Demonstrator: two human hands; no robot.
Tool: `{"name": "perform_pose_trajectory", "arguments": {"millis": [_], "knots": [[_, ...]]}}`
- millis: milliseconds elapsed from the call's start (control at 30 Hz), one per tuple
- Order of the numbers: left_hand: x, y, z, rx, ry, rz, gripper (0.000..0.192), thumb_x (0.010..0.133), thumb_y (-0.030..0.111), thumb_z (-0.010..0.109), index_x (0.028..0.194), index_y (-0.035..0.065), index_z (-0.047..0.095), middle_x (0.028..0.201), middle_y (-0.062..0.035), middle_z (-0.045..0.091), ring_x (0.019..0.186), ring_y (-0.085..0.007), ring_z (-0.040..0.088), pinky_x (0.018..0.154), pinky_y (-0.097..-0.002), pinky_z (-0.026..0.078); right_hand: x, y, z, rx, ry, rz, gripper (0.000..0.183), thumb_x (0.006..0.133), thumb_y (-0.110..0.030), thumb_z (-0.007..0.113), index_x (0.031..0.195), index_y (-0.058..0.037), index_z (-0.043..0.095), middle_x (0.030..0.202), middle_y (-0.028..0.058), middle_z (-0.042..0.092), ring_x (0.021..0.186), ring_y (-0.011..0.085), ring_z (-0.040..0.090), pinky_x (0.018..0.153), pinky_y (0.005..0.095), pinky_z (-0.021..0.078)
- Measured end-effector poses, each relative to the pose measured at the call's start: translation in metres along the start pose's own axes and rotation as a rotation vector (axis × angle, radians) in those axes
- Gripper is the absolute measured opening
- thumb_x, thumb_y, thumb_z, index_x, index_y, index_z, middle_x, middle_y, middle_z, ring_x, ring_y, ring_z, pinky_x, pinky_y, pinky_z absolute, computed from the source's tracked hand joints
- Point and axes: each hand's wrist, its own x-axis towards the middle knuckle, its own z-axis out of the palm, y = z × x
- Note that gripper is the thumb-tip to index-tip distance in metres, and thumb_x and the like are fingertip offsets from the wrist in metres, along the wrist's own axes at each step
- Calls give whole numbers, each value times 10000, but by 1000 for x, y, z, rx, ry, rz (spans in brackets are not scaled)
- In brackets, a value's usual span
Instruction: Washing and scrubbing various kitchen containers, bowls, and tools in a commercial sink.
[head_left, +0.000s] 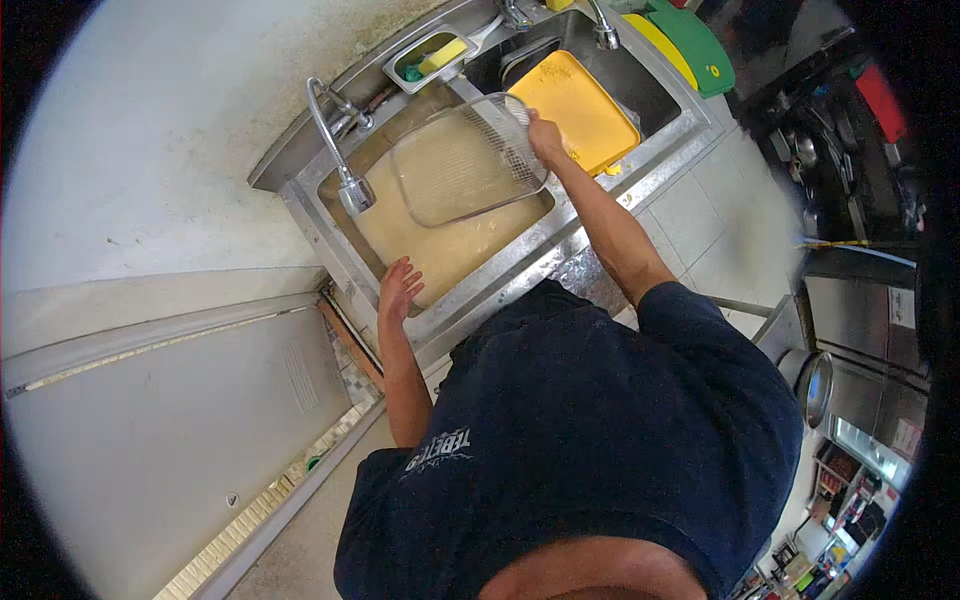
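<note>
My right hand (545, 139) grips the right end of a rectangular wire mesh rack (513, 154). The rack is tilted over the left sink basin (360, 251), which holds cloudy, tan water (450, 259); whether its lower edge dips into the water I cannot tell. Near the front left corner of that basin is my left hand (400, 289), fingers spread and holding nothing. Just right of my right hand, a yellow tray (577, 112) with crumb-like residue rests across the right basin (654, 97).
A spring-neck faucet (355, 193) hangs over the left basin, and another spout (606, 36) over the right. Behind the basins, a small metal pan (401, 64) holds a yellow sponge (442, 56) and a green scrubber (412, 73). Green and yellow boards (694, 52) stand at the sink's right end.
</note>
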Motion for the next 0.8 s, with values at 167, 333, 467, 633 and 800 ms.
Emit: {"name": "perform_pose_trajectory", "arguments": {"millis": [167,333,467,633,800], "knots": [[-4,0,-4,0,78,-27,520,811,343,559,1202,46,386,1154,-118,405,976,-240,491,775,-357,437,2,2,-7,-105,-64,-61,442,880,-363,272,1056,-53,534,901,258,577,841,400,566,747,467,436],[1,-1,-6,31,56,-46,506,808,345,561,1186,47,407,1152,-103,402,946,-232,502,748,-341,438,-6,7,-9,0,-11,74,481,882,-386,251,1024,-38,551,949,266,563,873,410,553,779,463,424],[12,-4,-8,-16,19,-34,513,803,353,566,1180,45,405,1130,-97,413,926,-216,499,715,-328,439,-5,-7,-20,5,0,24,602,885,-426,236,821,52,597,832,294,568,882,425,537,783,453,414],[73,-31,-24,344,198,-2,393,753,299,578,1032,25,535,855,-84,546,750,-200,537,648,-317,450,-19,-27,-72,397,153,57,629,874,-493,298,673,45,556,612,203,546,624,326,541,616,415,418],[179,-100,-60,1007,254,62,334,735,285,549,859,-23,584,775,-145,593,730,-231,574,650,-338,453,-64,-20,-131,699,322,49,514,886,-485,322,547,-106,394,475,0,356,420,99,375,391,259,309]]}}
